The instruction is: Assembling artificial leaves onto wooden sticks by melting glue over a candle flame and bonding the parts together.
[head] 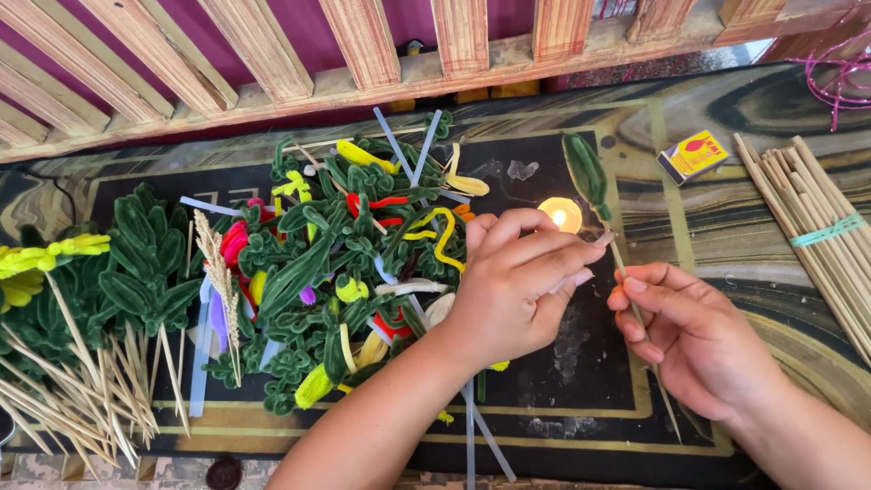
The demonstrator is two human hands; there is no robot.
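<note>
Two hands: left hand [513, 281] and right hand [694, 331] both pinching one skewer [635, 313].
Skewer: one green chenille leaf [587, 172] on top, at twelve o'clock.
Candle: one tealight [562, 214], lit.
Matchbox: one [694, 155], two o'clock.
Desk [581, 399]: carries all.

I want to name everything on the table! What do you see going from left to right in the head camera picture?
Loose wooden sticks → pile of green fuzzy leaves → left hand → lit candle → green leaf on a stick → right hand → matchbox → banded bundle of sticks.
</note>
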